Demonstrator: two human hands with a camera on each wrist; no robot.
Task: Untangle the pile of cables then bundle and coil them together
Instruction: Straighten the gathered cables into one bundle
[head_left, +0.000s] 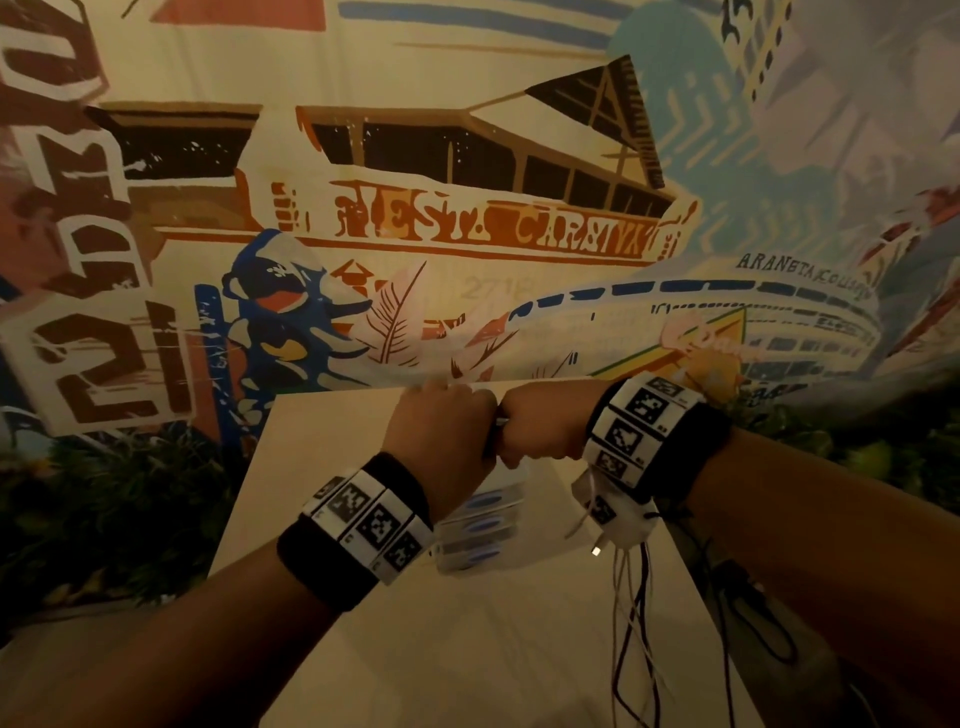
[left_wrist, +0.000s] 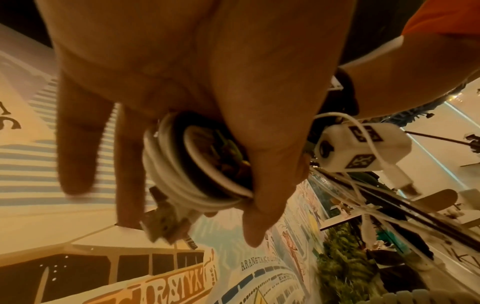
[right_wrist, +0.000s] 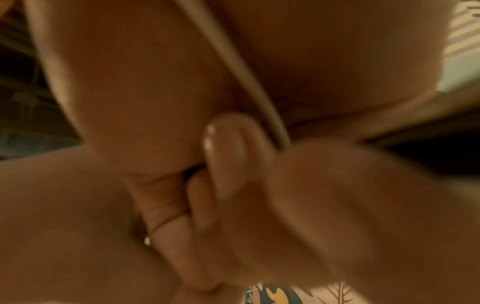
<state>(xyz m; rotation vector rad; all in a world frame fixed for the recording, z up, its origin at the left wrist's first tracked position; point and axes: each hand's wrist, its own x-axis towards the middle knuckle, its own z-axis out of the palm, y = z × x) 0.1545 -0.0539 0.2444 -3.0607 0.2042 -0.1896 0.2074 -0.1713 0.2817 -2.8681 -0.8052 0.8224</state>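
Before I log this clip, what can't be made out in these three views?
- Head view: the left hand and right hand meet fist to fist, hiding whatever they hold between them.
- Left wrist view: the coil of white and dark cables is half covered by the thumb; how many cables it holds is unclear.
- Right wrist view: blurred; only one thin white cable shows, its ends cut off or buried between the fingers.
- Head view: the loose hanging cable strands run off the bottom edge.
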